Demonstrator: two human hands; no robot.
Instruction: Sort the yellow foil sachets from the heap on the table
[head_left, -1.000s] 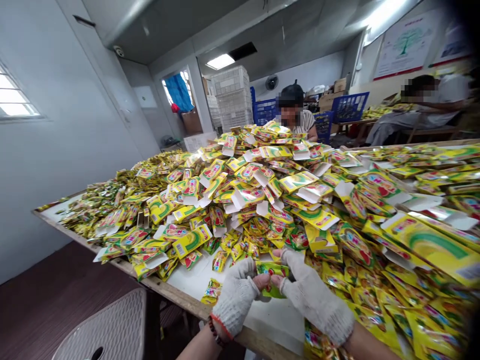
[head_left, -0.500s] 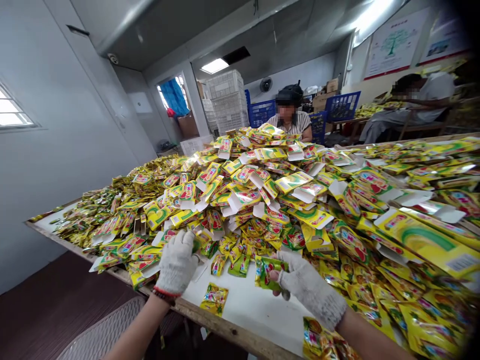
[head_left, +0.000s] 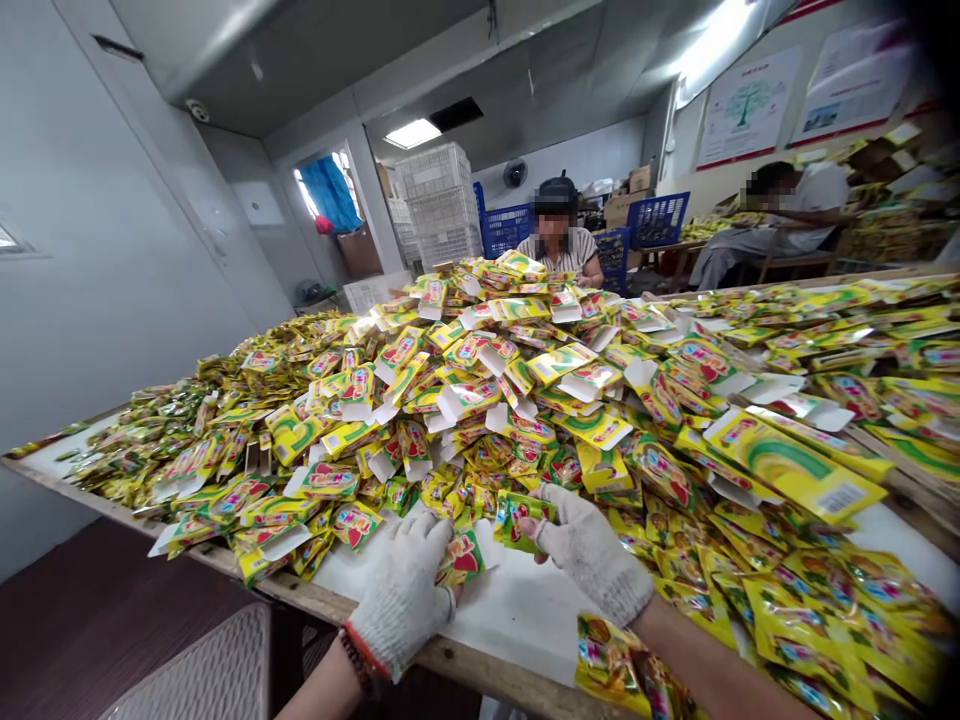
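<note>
My left hand (head_left: 409,585), in a white knitted glove with bare fingertips, is closed around a small open carton (head_left: 461,555) printed with red fruit. The carton's white end flap points right, toward my other hand. A shiny green and yellow snack packet (head_left: 516,520) is pinched between the thumb and fingers of my right hand (head_left: 589,550), gloved the same way. Both hands are just above the white tabletop (head_left: 517,605), a short gap apart. Behind them rises a heap of yellow cartons (head_left: 480,385), many with flaps open, with loose packets at its foot.
More yellow packets (head_left: 795,620) spread over the right side, and several lie at the front edge (head_left: 615,665). The table has a wooden rim (head_left: 480,675). A person (head_left: 559,240) sits behind the heap. Blue crates (head_left: 506,230) and stacked white crates (head_left: 439,205) stand beyond.
My left hand has come right and nearer, away from the heap, and now has a carton. The right hand still holds its packet, closer to the left hand. The view has turned slightly right.
</note>
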